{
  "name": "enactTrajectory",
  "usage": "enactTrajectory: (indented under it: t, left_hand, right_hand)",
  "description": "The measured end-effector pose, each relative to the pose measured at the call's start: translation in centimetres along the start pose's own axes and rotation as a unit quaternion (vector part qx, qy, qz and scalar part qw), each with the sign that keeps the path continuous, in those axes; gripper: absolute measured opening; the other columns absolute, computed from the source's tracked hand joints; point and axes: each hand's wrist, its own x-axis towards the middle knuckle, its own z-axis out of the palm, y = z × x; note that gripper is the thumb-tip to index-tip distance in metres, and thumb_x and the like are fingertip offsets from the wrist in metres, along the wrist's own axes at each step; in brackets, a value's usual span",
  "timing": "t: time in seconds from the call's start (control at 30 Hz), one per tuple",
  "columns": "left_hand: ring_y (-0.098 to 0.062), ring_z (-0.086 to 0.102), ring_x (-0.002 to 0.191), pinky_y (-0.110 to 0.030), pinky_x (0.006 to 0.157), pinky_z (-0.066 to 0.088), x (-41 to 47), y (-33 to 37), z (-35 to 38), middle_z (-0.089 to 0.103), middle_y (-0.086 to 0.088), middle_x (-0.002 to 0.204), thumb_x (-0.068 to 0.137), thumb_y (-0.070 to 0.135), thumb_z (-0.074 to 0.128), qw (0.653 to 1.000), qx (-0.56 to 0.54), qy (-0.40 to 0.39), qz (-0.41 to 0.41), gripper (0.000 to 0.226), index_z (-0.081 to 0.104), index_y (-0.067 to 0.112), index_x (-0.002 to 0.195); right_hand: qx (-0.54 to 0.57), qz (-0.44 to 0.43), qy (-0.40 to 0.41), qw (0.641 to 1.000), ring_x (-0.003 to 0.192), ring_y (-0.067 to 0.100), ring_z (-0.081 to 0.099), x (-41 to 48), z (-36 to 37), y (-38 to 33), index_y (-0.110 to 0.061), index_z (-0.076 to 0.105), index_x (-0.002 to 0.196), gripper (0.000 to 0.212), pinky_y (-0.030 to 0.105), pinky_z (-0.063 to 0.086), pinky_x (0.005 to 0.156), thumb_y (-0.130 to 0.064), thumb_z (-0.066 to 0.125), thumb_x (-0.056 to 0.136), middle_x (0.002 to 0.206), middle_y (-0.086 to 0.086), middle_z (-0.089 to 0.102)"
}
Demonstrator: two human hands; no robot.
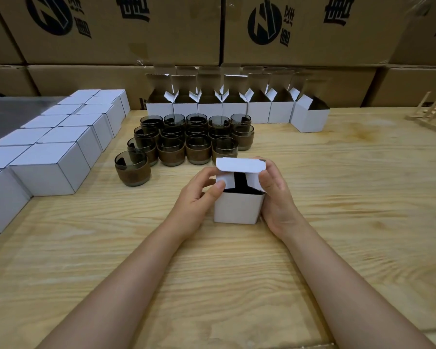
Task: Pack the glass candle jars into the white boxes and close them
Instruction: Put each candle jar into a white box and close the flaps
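A small white box [237, 209] stands on the wooden table [212, 273] in front of me, its two side flaps folded in and the lid flap half down over a dark opening. My left hand [196, 197] grips the box's left side, thumb pressing the left flap. My right hand [275, 195] holds the right side, fingers curled on the lid flap. Behind it stand several dark glass candle jars [186, 139] with brown bands; one jar [132, 168] sits apart at the left. A row of open white boxes [237, 109] lines the back.
Several closed white boxes [58, 147] are stacked in rows along the left side. Large brown cartons [212, 34] form a wall behind the table. A wooden rack [433, 109] shows at the far right edge.
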Motion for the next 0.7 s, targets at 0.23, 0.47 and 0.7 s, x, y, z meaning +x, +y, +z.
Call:
enactTrajectory:
  t: [0.23,0.47,0.7]
  left_hand:
    - [-0.008,0.058,0.115,-0.027,0.087,0.051,0.0,-0.3,-0.1,0.061,0.007,0.123,0.079,0.047,0.059,0.999,-0.044,0.020,0.002,0.040,0.052,0.028,0.113]
    - [-0.006,0.059,0.108,-0.024,0.080,0.050,0.2,-1.0,-0.2,0.058,0.004,0.120,0.079,0.030,0.060,0.995,-0.085,0.039,-0.026,0.031,0.045,0.018,0.103]
    - [0.001,0.060,0.101,-0.021,0.079,0.049,0.1,-0.7,-0.2,0.058,0.002,0.121,0.086,0.029,0.065,0.995,-0.086,0.035,-0.018,0.025,0.047,0.015,0.097]
  right_hand:
    - [-0.005,-0.010,-0.018,1.000,0.083,0.016,0.059,-0.1,-0.6,0.4,-0.028,0.060,0.096,0.034,0.029,0.050,0.068,-0.038,0.069,0.064,0.090,-0.003,0.064]
    - [-0.027,-0.023,-0.033,0.999,0.088,0.015,0.058,0.1,-1.1,0.4,-0.029,0.062,0.089,0.025,0.032,0.048,0.070,-0.035,0.067,0.065,0.097,-0.009,0.064]
    - [-0.041,-0.040,-0.062,0.996,0.087,0.012,0.056,0.0,-1.5,0.2,-0.031,0.063,0.085,0.019,0.026,0.047,0.068,-0.025,0.065,0.068,0.096,-0.015,0.063]
